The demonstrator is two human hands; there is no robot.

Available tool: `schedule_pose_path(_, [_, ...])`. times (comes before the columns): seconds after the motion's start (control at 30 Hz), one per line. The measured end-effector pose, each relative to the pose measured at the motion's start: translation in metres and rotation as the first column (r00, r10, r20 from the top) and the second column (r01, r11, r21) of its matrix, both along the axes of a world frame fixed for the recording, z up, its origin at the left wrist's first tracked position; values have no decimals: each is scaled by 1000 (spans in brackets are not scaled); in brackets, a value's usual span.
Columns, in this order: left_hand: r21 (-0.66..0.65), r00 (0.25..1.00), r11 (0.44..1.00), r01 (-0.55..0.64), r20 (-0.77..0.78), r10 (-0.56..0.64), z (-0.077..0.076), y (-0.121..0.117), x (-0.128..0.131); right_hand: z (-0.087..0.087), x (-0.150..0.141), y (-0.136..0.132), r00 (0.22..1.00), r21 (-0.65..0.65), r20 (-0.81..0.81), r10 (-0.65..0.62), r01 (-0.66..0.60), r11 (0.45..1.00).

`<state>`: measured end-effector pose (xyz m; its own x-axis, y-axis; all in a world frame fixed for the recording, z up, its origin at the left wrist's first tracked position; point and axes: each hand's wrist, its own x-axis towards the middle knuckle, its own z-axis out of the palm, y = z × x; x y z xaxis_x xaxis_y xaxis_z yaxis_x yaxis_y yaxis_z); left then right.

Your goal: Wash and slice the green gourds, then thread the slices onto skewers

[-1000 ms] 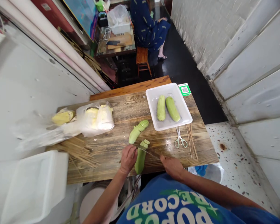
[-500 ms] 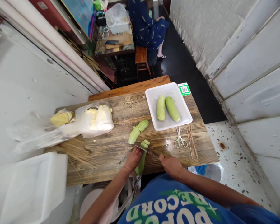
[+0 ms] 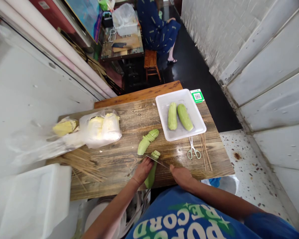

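My right hand (image 3: pixel 181 176) is closed around the handle of a knife (image 3: pixel 159 162), whose blade lies across a pale green zucchini (image 3: pixel 151 176) near its far end. On that same zucchini my left hand (image 3: pixel 143 170) rests with bent fingers, holding it close beside the blade. A few cut slices (image 3: pixel 155 153) sit at the tip beyond the knife. Just past them, a second zucchini (image 3: pixel 145 144) lies partly sliced, its pieces leaning together in a row. My left fingertips are partly hidden.
A white plastic tray (image 3: pixel 164 127) holds two whole zucchini. Scissors (image 3: pixel 193 152) and thin wooden sticks (image 3: pixel 205 153) lie beside it. At left are bagged pale yellow vegetables (image 3: pixel 101 127), more sticks (image 3: pixel 83 164) and a white bin (image 3: pixel 53 199). A person (image 3: pixel 159 30) sits beyond the wooden table (image 3: pixel 124 166).
My left hand has shifted right, from beside the zucchini onto it near the blade. The knife and my right hand stay almost in place.
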<state>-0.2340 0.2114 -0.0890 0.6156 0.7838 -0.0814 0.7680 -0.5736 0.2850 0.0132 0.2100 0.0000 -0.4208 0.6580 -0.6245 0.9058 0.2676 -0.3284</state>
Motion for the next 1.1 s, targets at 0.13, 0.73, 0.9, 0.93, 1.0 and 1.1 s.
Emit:
schedule_pose_path(0.13, [1,1000,1000,6,17,-6,3,1,1,-5,1,4,999,17,0,43,-43,999])
schedule_pose_path(0.73, [59,999,998,-33,26,32,0,-3,2,3,10,2,997,14,-32,73,-73,997])
schedule_pose_path(0.9, [71,997,996,-56,65,52,4,-2,4,3,10,-1,997,20,-29,69,-68,997])
schedule_pose_path(0.93, [68,995,996,-61,83,55,5,-2,4,3,10,-2,997,22,-30,68,-68,997])
schedule_pose_path(1.0, [61,993,996,-65,107,58,6,-2,4,4,10,-4,997,23,-34,68,-67,997])
schedule_pose_path(1.1, [55,989,995,-79,133,71,6,-2,4,6,9,-6,997,23,-40,67,-66,998])
